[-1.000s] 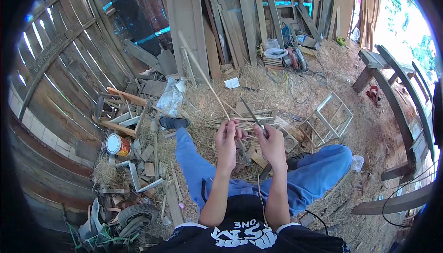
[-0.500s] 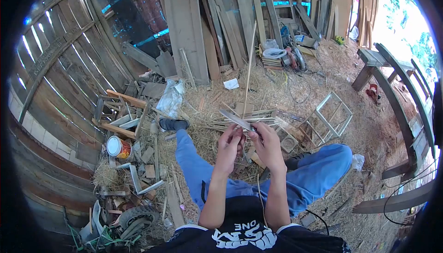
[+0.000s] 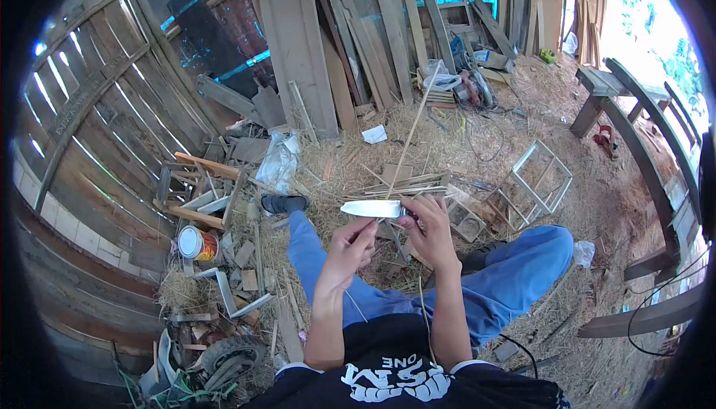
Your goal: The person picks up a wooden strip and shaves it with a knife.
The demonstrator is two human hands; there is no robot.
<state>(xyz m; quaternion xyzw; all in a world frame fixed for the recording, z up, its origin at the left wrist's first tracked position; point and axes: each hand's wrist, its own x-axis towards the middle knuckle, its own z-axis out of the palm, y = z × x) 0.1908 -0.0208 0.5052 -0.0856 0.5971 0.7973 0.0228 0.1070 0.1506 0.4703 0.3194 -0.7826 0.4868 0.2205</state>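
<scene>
My right hand (image 3: 430,231) is closed around the handle of a knife (image 3: 371,209), its bright blade pointing left and lying nearly level. A long, thin wooden strip (image 3: 412,133) rises forward from behind the blade and lines up with the fingertips of my left hand (image 3: 350,251). Those fingers are pinched together on it just below the blade. A thin pale end shows beneath my left palm. Whether the edge touches the strip cannot be made out. Beyond the hands, a pile of thin sticks (image 3: 418,185) lies on the ground.
Straw and shavings cover the floor. A small light frame (image 3: 548,178) stands at right, near a wooden bench (image 3: 647,99). At left are a paint can (image 3: 195,243), scrap wood and a tyre (image 3: 233,357). Boards (image 3: 287,51) lean on the back wall, beside a circular saw (image 3: 476,90).
The knife has turned from slanting to nearly level, its blade now catching light. My left hand has moved slightly left and down, away from my right. The strip's far end has tilted right.
</scene>
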